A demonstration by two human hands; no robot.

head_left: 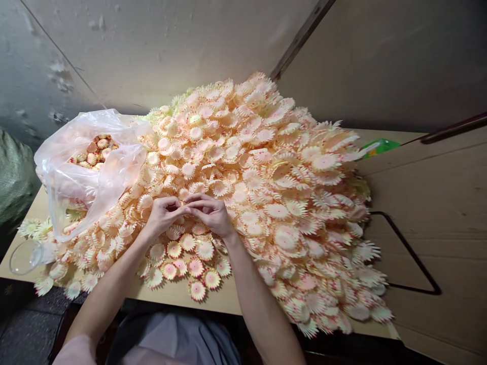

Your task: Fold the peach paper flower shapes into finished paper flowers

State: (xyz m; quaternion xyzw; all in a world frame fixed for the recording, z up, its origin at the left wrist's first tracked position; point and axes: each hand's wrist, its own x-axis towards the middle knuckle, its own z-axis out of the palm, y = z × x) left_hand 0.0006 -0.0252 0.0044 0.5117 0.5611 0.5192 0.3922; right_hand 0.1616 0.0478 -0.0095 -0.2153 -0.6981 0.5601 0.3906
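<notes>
My left hand (164, 214) and my right hand (210, 213) meet fingertip to fingertip over the front of a big heap of pale artificial flower petal discs (243, 167). Both sets of fingers are pinched together; whatever lies between them is too small or hidden to name. Below my hands, several loose petal discs (196, 267) with pink-red tips and small centre dots are spread on the table (167, 296). Left of my hands sits a translucent plastic bag (114, 177), its mouth open on small rolled flower heads (99, 148).
A clear round container (26, 257) stands at the table's left front corner. A green packet (382, 147) lies behind the heap at right. A black bent metal bar (413, 253) stands against the cardboard (449, 223). A green sack (15, 177) is at far left.
</notes>
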